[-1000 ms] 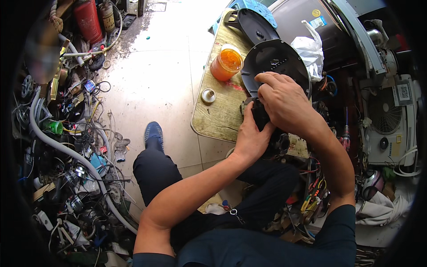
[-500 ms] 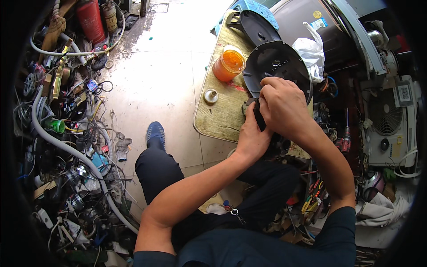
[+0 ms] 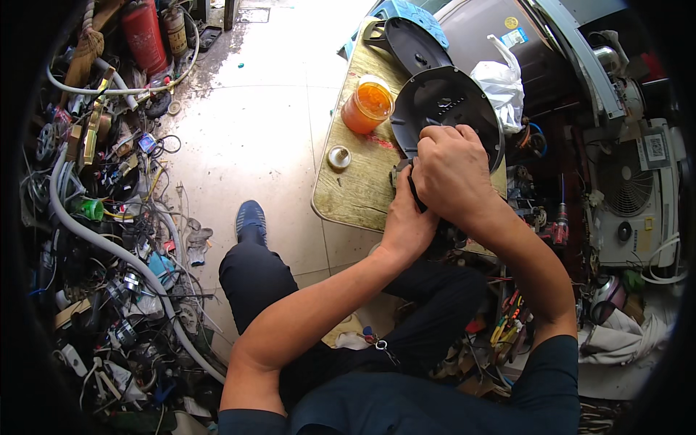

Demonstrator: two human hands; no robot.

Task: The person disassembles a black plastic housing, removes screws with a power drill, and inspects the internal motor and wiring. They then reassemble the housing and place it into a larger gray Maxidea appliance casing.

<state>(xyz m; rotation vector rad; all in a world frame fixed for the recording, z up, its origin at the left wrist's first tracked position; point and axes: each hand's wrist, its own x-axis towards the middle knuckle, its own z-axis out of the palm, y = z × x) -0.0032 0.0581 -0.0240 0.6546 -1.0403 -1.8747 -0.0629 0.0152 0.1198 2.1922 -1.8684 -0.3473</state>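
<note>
A black round shell [image 3: 413, 105], shaped like a shallow dish with slots and small posts inside, lies tilted on the near right part of a worn wooden table. My left hand [image 3: 410, 223] is closed around the dark narrow part at its near end, with the thumb pointing up along it. Over the shell's near inner side, my right hand [image 3: 455, 174] has its fingers curled down; what they pinch is hidden beneath them. A jar of orange contents [image 3: 365, 109] stands left of the shell, and a small round white container [image 3: 338, 157] sits nearer to me.
Another black round piece with a handle [image 3: 415, 45] lies at the table's [image 3: 344, 196] far end by a blue plastic stool [image 3: 413, 16]. A white plastic bag [image 3: 500, 87] is at the right. Cables and parts heap along the left; a red drill [image 3: 560, 226] stands right.
The whole view has shifted slightly, moving the table and shell a little left. My right hand has turned slightly over the shell; my left hand keeps its hold.
</note>
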